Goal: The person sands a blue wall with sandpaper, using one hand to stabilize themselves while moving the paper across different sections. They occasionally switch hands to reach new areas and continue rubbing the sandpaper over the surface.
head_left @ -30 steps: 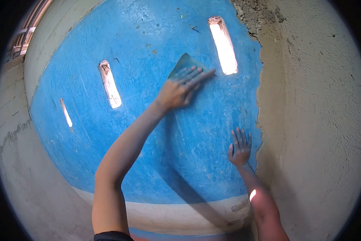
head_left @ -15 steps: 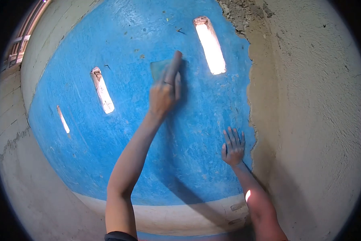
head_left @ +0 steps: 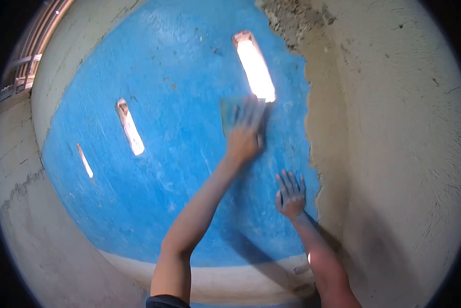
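Note:
My left hand [head_left: 244,137] presses a thin greenish sheet of sandpaper [head_left: 227,114] flat against the blue wall [head_left: 189,154]. Its fingers are blurred and lie over the sheet, just under the lower end of the tallest bright slot [head_left: 256,69]. Lower down on the right, my right hand [head_left: 292,199] rests on the blue surface with fingers stretched out and holds nothing. A dusty film covers its fingers.
Two smaller slots, a middle one [head_left: 130,128] and a far left one [head_left: 85,161], pierce the wall. Broken plaster [head_left: 292,23] edges the paint at upper right. A rough grey wall [head_left: 399,128] stands to the right, and a pale band [head_left: 225,280] runs below the blue.
My left hand has slid right and downward across the wall with the sandpaper, closer to the tall slot. My right hand stays planted, while the whole view has shifted slightly.

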A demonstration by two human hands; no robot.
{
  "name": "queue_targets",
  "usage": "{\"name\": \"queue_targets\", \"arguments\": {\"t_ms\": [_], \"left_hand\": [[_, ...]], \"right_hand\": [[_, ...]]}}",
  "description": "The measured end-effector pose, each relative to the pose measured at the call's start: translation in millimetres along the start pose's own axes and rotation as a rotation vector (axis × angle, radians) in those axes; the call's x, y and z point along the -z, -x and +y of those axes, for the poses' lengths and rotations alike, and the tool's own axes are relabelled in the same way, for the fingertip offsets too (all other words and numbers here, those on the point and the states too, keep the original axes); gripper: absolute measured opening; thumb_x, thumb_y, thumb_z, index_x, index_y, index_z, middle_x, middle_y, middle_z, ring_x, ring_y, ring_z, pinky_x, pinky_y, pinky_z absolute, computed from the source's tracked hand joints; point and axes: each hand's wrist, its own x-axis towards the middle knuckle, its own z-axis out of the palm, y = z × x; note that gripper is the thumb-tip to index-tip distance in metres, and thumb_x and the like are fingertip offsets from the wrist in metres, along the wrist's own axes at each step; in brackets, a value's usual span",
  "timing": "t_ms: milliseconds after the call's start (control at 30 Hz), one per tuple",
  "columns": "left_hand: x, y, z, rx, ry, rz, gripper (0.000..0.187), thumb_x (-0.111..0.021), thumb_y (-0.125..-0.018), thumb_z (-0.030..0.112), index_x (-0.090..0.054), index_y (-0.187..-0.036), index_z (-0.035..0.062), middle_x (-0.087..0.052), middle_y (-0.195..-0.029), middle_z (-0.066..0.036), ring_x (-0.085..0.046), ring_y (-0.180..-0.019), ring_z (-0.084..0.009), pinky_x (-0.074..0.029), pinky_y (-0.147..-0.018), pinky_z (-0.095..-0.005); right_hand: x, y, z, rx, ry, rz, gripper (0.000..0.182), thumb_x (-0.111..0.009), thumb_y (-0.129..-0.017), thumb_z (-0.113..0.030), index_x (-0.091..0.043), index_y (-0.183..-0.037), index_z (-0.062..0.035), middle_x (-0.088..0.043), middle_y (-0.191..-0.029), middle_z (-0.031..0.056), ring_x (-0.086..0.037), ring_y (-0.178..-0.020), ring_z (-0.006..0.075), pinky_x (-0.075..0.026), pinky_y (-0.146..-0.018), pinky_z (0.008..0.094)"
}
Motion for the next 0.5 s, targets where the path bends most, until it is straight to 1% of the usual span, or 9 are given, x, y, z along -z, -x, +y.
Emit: {"name": "queue_targets", "arguments": {"t_ms": [67, 100, 167, 267, 333, 400, 433, 500], "left_hand": [[-3.7, 5.0, 0.2, -0.149, 0.124, -0.060, 0.064, -0.047, -0.090, 0.018, -0.033, -0.151, 0.0070, -0.038, -0.152, -0.021, -0.035, -0.142, -0.0362, -0.024, -0.117, -0.0508], [-3.9, -12.2, -4.5, -0.151, 0.118, 0.000, 0.062, -0.047, -0.091, 0.018, -0.034, -0.151, 0.0074, -0.039, -0.152, -0.019, -0.035, -0.142, -0.0346, -0.024, -0.117, -0.0503], [-0.3, -55.8, -15.6, -0.138, 0.110, 0.094, 0.060, -0.046, -0.092, 0.019, -0.036, -0.150, 0.0082, -0.040, -0.152, -0.017, -0.035, -0.142, -0.0316, -0.023, -0.117, -0.0492], [10.0, -77.2, 1.7, 0.015, 0.082, 0.149, 0.055, -0.045, -0.096, 0.020, -0.040, -0.149, 0.0094, -0.040, -0.152, -0.017, -0.034, -0.142, -0.0337, -0.023, -0.117, -0.0483], [6.1, -32.4, 19.9, 0.179, 0.055, 0.166, 0.053, -0.045, -0.097, 0.021, -0.040, -0.149, 0.0099, -0.038, -0.153, -0.017, -0.033, -0.143, -0.0351, -0.023, -0.117, -0.0487], [2.7, 41.1, 51.5, 0.401, 0.027, 0.142, 0.052, -0.045, -0.098, 0.021, -0.041, -0.148, 0.0092, -0.037, -0.153, -0.019, -0.032, -0.143, -0.0374, -0.022, -0.117, -0.0497], [-1.5, 93.8, 68.9, 0.498, 0.023, 0.120, 0.052, -0.045, -0.098, 0.020, -0.039, -0.148, 0.0054, -0.035, -0.153, -0.022, -0.028, -0.144, -0.0402, -0.020, -0.117, -0.0509], [-15.1, 229.4, 109.7, 0.683, 0.052, -0.013, 0.054, -0.043, -0.099, 0.019, -0.035, -0.148, -0.0021, -0.032, -0.153, -0.027, -0.021, -0.145, -0.0456, -0.016, -0.117, -0.0532]], "right_hand": [[1.6, -2.8, 1.3, 0.014, -0.005, 0.047, 0.048, -0.042, -0.094, -0.025, -0.054, -0.139, -0.0127, -0.052, -0.144, 0.0067, -0.047, -0.134, 0.0249, -0.027, -0.115, 0.0515], [2.1, -2.6, -0.1, 0.019, -0.013, 0.054, 0.048, -0.042, -0.094, -0.025, -0.054, -0.139, -0.0127, -0.052, -0.144, 0.0068, -0.047, -0.134, 0.0250, -0.027, -0.115, 0.0515], [2.5, -3.3, 1.3, 0.021, -0.015, 0.059, 0.047, -0.042, -0.095, -0.025, -0.055, -0.138, -0.0131, -0.053, -0.143, 0.0064, -0.048, -0.133, 0.0247, -0.027, -0.115, 0.0515], [3.8, -6.2, -0.9, 0.009, -0.035, 0.067, 0.047, -0.041, -0.096, -0.024, -0.055, -0.139, -0.0139, -0.052, -0.143, 0.0055, -0.047, -0.133, 0.0238, -0.027, -0.115, 0.0508], [3.3, -4.2, 0.0, 0.001, -0.054, 0.036, 0.047, -0.041, -0.096, -0.024, -0.054, -0.140, -0.0145, -0.051, -0.144, 0.0049, -0.047, -0.134, 0.0231, -0.027, -0.115, 0.0504], [4.7, 3.5, 5.7, 0.021, -0.057, 0.007, 0.047, -0.042, -0.096, -0.024, -0.053, -0.141, -0.0152, -0.050, -0.145, 0.0041, -0.046, -0.135, 0.0225, -0.027, -0.115, 0.0500], [4.6, 8.7, 9.3, 0.031, -0.056, -0.007, 0.048, -0.042, -0.095, -0.024, -0.053, -0.141, -0.0155, -0.050, -0.146, 0.0038, -0.046, -0.135, 0.0223, -0.027, -0.115, 0.0497], [6.5, 18.3, 9.7, 0.028, -0.055, -0.030, 0.048, -0.043, -0.095, -0.024, -0.052, -0.142, -0.0164, -0.049, -0.146, 0.0031, -0.045, -0.135, 0.0221, -0.026, -0.115, 0.0494]]}}
